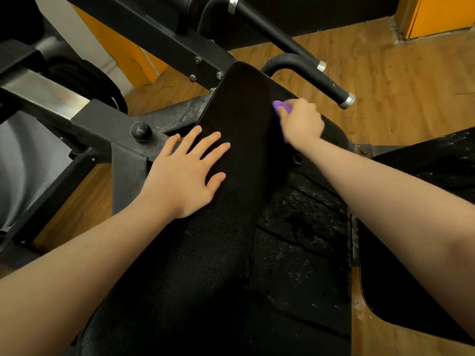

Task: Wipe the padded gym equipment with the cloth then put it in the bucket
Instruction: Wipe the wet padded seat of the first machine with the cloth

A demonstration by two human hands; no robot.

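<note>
The blurred right hand (300, 122) is hiding most of the crumpled purple cloth (281, 106); frame edges are cutting both forearms.

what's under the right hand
A purple cloth shows past the right hand, against the black pad. Most of the cloth is hidden by the fingers.

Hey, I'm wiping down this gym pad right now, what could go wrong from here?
The purple cloth is bunched small in your right hand at the pad's far edge, so it may slip off or miss most of the surface. Your left hand lies flat on the pad, likely leaving that patch unwiped. No bucket is in view, so you may have to search for it afterwards.
</note>
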